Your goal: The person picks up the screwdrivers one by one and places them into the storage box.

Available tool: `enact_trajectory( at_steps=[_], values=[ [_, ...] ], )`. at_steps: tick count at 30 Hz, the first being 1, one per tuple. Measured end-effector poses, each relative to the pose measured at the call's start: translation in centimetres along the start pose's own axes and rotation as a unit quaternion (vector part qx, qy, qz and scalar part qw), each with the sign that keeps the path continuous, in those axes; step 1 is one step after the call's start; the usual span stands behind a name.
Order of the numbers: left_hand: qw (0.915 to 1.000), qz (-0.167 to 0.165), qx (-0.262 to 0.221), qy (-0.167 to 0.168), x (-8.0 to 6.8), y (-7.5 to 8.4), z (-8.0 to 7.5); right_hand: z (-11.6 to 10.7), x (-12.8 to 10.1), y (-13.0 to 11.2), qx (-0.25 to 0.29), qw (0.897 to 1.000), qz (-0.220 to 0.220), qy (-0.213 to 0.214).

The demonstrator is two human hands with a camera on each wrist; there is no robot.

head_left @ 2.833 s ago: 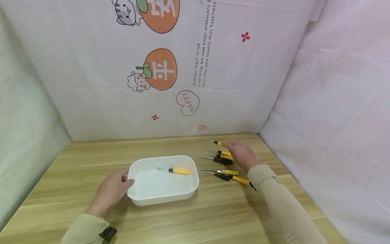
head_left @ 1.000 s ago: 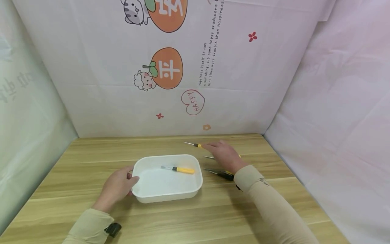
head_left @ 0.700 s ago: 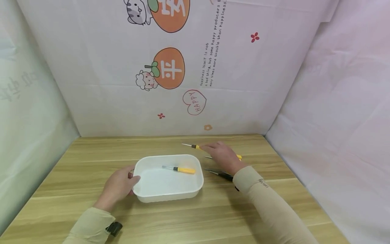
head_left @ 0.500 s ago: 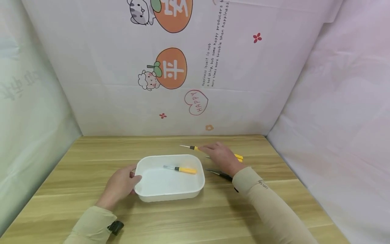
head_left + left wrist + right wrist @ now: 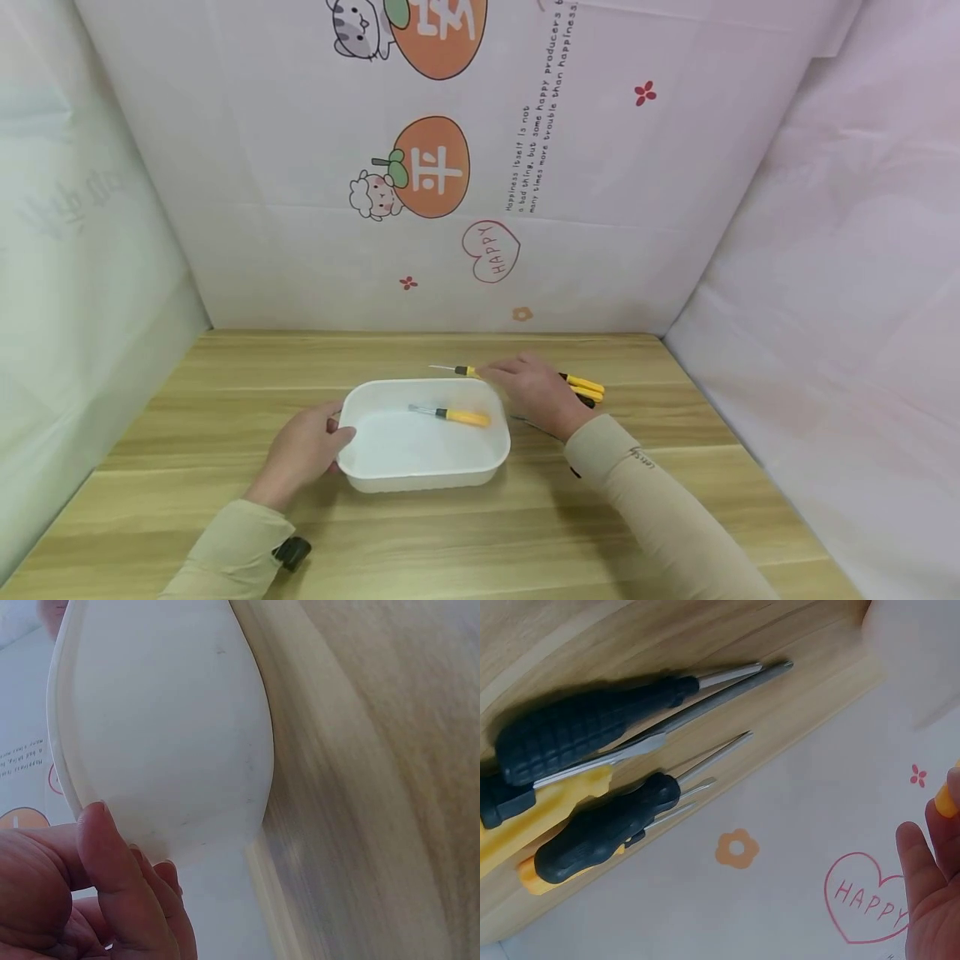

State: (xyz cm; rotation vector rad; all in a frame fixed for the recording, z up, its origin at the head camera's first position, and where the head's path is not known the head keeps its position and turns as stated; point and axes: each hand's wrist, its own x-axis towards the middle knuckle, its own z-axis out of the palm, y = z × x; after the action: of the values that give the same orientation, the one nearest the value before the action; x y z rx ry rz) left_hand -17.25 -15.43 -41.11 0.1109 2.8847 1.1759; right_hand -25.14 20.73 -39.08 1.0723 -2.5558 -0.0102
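In the head view a white plastic box (image 5: 423, 482) stands on the table, with one yellow-handled screwdriver (image 5: 467, 418) lying inside it. My left hand (image 5: 303, 450) grips the box's left end, thumb over the rim. Just beyond the box's right back corner, my right hand (image 5: 532, 392) pinches another yellow-handled screwdriver (image 5: 462, 370), its thin shaft pointing left above the far rim. Part of that yellow handle (image 5: 946, 801) shows at the fingers in the right wrist view. The left wrist view shows the box's outer wall (image 5: 165, 727) close up.
More screwdrivers lie right of the box, partly hidden under my right arm. The right wrist view shows black handles (image 5: 570, 731) and a yellow handle (image 5: 551, 810) among them. A printed white cloth (image 5: 300, 250) hangs behind the table (image 5: 420, 550).
My right hand has picked the screwdriver up from beside the others and carried it left towards the box. My left hand keeps its hold on the box; the head view has turned slightly.
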Motion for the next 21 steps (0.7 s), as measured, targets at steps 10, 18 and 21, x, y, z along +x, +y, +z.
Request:
enact_trajectory(
  at_steps=[10,18,21],
  values=[
    [1.0,-0.003,0.0,-0.001,0.0,0.1,0.0,0.2,0.2,-0.9,0.015,0.999,0.008,-0.029],
    [0.9999,-0.011,-0.005,-0.004,0.0,0.2,0.1,0.0,0.7,-2.1,0.039,0.998,0.01,-0.054],
    [0.9999,-0.012,-0.006,-0.004,0.0,0.2,0.1,0.1,0.8,-2.5,0.046,0.997,0.01,-0.064]
  ],
)
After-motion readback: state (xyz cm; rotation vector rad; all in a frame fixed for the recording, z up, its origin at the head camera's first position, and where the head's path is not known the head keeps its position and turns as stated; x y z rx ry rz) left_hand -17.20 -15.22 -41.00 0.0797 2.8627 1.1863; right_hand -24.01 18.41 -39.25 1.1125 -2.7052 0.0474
